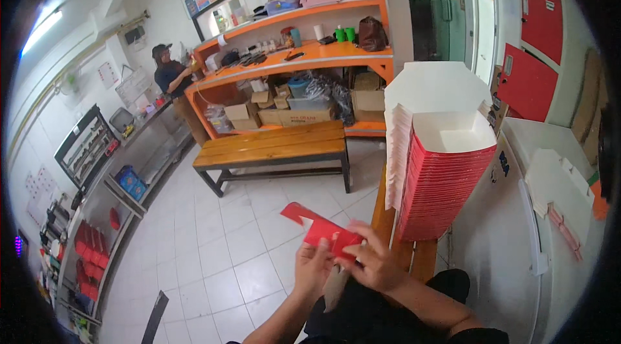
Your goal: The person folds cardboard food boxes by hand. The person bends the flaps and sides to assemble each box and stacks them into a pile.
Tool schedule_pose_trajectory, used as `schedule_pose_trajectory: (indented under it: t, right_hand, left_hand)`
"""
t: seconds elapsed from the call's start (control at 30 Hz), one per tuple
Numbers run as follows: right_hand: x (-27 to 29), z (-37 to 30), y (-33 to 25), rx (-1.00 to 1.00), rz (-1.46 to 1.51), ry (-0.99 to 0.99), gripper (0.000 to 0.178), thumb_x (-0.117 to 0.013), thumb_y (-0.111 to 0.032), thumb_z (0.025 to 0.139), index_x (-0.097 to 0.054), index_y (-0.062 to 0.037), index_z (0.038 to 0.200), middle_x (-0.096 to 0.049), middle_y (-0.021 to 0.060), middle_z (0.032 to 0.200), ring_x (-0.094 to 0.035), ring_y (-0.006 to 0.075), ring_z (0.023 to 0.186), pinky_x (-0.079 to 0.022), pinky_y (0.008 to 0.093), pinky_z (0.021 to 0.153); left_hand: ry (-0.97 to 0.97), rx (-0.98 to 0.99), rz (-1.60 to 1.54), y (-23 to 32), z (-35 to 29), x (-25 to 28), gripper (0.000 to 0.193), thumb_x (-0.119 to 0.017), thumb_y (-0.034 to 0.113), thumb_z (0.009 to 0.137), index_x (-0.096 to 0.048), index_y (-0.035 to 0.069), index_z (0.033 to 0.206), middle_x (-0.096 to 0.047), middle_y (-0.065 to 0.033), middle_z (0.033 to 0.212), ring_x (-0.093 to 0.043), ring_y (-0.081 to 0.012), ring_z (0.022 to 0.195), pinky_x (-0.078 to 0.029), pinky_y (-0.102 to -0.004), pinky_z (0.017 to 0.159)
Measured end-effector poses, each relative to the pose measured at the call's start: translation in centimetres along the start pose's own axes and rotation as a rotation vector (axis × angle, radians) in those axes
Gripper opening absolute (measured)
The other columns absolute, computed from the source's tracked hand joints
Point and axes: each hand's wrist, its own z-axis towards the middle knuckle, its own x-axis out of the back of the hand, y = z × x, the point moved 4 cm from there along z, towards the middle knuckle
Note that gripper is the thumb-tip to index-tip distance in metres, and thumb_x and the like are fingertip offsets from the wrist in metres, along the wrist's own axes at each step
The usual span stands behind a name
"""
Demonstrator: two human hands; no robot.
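Observation:
Above my lap, both hands hold a small red cardboard box blank (318,230), partly folded, with a pale inner side showing at one cut flap. My left hand (312,266) grips its lower edge with the thumb on the front. My right hand (374,258) pinches the right end, fingers bent over a folded flap. Right of my hands rises a tall stack of nested red cardboard boxes (445,195) with white insides. Their open white lids (430,79) stand up at the back and left of the stack.
The stack stands on a wooden bench (386,215) beside me. A white chest freezer (491,240) is at the right. Ahead are another wooden bench (272,145) and an orange counter (310,56) with boxes beneath. A person (173,75) stands at the far left counter.

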Motion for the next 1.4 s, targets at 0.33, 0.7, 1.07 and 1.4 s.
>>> schedule_pose_trajectory:
  t: [0.33, 0.7, 1.07, 1.4]
  right_hand:
    - [1.8, -1.5, 2.3, -0.096, -0.149, -0.096, 0.020, -0.082, -0.007, 0.087, -0.063, -0.0014, 0.092, -0.061, 0.0208, 0.124, -0.062, 0.0400, 0.123, -0.053, 0.0483, 0.100]
    - [2.0, -0.6, 5.5, 0.005, 0.072, -0.289, 0.037, -0.070, -0.027, 0.100, -0.052, -0.0071, 0.126, -0.066, 0.0172, 0.128, -0.057, 0.0390, 0.130, -0.028, 0.0619, 0.119]
    - [-0.6, -2.0, 6.1, -0.598, 0.306, -0.525, 0.021, -0.077, -0.020, 0.095, -0.065, -0.0048, 0.104, -0.069, 0.0139, 0.092, -0.066, 0.0321, 0.102, -0.050, 0.0449, 0.094]
    - [-1.6, -4.6, 10.2, -0.531, 0.105, 0.046, 0.056, -0.070, -0.023, 0.101, -0.051, -0.0017, 0.149, -0.057, 0.0212, 0.146, -0.048, 0.0329, 0.144, -0.022, 0.0445, 0.126]
  left_hand:
    - [-0.108, 0.080, 0.113, -5.2, 0.6, -1.0, 0.031, -0.063, 0.018, 0.108, -0.061, 0.006, 0.136, -0.073, -0.0063, 0.121, -0.071, -0.0145, 0.102, -0.059, -0.0328, 0.087]
    - [-0.360, 0.077, 1.129, 2.1, -1.7, -1.0, 0.024, -0.068, 0.000, 0.094, -0.070, 0.002, 0.118, -0.077, -0.0192, 0.100, -0.076, -0.0318, 0.094, -0.059, -0.0380, 0.081]
    - [-0.095, -0.241, 1.150, 0.7, -2.5, 1.7, 0.010, -0.080, 0.007, 0.090, -0.078, 0.003, 0.099, -0.074, -0.0124, 0.088, -0.071, -0.0225, 0.076, -0.056, -0.0341, 0.069]
    - [-0.128, -0.667, 1.405, 0.8, -4.6, 1.5, 0.014, -0.084, 0.009, 0.082, -0.078, 0.015, 0.093, -0.062, -0.0044, 0.082, -0.062, -0.0235, 0.079, -0.043, -0.0419, 0.075]
